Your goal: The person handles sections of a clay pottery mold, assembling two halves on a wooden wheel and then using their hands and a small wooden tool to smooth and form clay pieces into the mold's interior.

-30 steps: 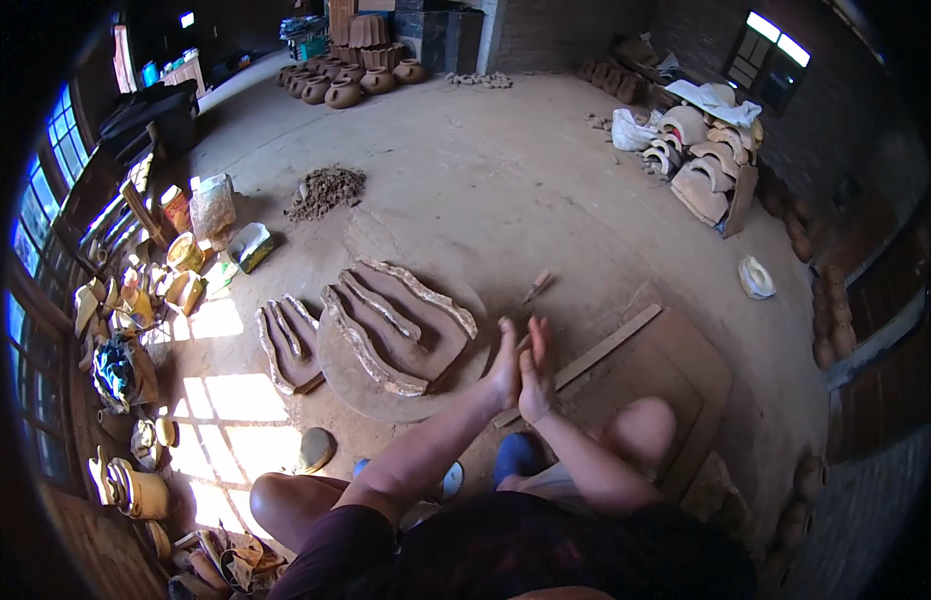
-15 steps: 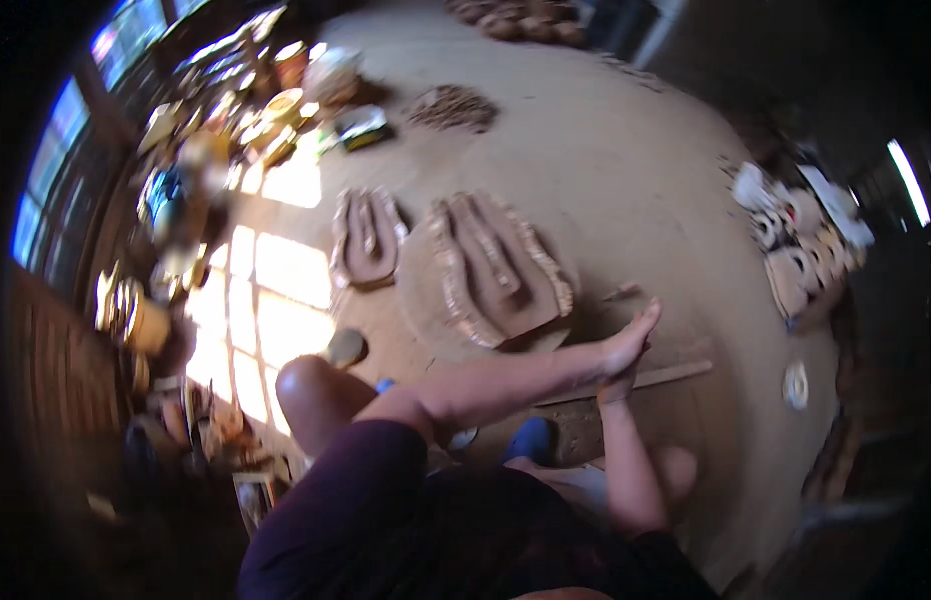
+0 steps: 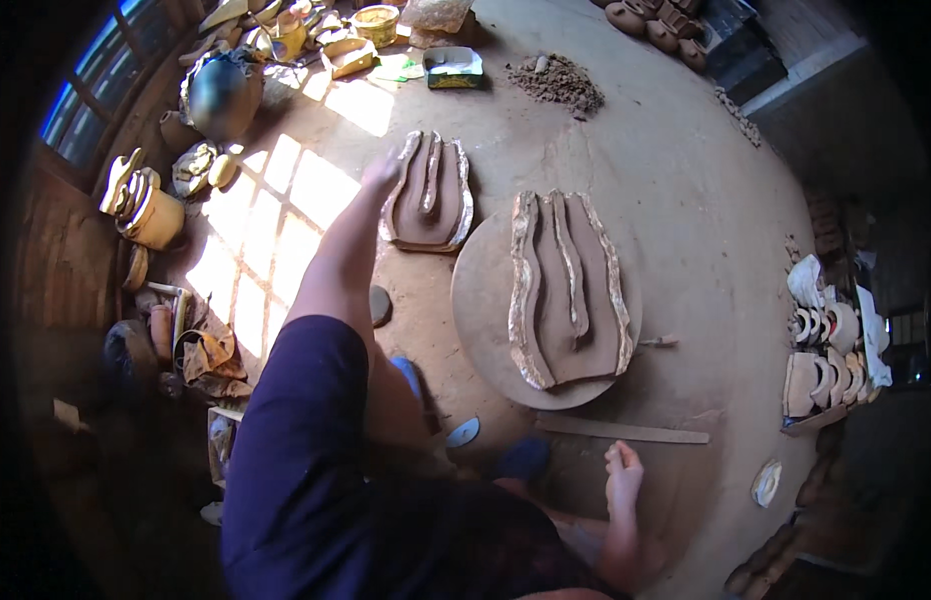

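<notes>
Two clay forms are lying on the floor [image 3: 706,250], each showing a raised rim along both sides and one ridge down the middle. The smaller form [image 3: 431,195] is sitting in the upper middle of the frame; the larger form [image 3: 576,300] is lying right of centre on one round board [image 3: 491,330], which is showing around its sides. One wooden strip [image 3: 636,431] is lying just below the board, and one small tool [image 3: 659,342] is resting just beyond its right edge. One heap of clay lumps [image 3: 558,85] is standing at the upper middle, right of one green-sided tub [image 3: 453,80]. One dark rounded stone [image 3: 381,305] is lying below the smaller form, and two blue shoes [image 3: 406,375] are showing in the lower middle.

Two hands are showing. The left hand [image 3: 383,168] is lying at the left rim of the smaller form; its fingers are blurring, so one cannot tell how far open its grip is or whether it is touching the clay. The right hand [image 3: 624,472] is hanging just below the strip, well apart from both forms; its fingers are bending inward in a loosely closed grip.
</notes>
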{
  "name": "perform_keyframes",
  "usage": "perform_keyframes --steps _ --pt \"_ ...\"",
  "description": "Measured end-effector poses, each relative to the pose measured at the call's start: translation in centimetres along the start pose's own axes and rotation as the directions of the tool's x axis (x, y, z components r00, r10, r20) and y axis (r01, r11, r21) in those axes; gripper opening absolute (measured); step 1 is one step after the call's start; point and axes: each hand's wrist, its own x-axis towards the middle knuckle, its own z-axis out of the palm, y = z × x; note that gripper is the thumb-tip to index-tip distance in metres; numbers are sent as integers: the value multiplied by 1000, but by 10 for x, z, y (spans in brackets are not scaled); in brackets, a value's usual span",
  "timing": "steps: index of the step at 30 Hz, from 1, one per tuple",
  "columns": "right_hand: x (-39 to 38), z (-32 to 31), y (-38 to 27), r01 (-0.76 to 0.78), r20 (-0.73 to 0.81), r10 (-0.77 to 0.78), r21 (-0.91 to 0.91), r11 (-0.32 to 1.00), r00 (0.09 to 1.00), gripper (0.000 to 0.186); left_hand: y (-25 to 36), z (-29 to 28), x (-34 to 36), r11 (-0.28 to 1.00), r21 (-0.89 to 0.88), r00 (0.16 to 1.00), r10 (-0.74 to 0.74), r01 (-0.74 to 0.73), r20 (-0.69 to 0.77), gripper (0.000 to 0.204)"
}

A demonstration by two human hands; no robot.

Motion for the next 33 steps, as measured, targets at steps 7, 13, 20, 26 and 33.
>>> perform_keyframes --steps 7,13,20,26,33 --pt "1 1 12 -106 37 116 -203 973 993 39 -101 107 -51 706 -196 696 -539 680 474 80" --pt "49 64 -79 96 -110 -75 202 975 991 56 -136 117 -13 635 -471 787 -548 612 283 83" --pt "100 101 -130 368 -63 -364 81 926 929 48 -148 160 -16 382 -672 772 -371 634 517 69" --pt "104 104 -138 298 -173 -319 -139 945 932 32 -157 122 -15 246 -659 702 -198 711 684 67" --pt "72 110 -127 140 -94 -133 75 987 987 28 -120 110 -19 229 -685 687 84 692 722 63"
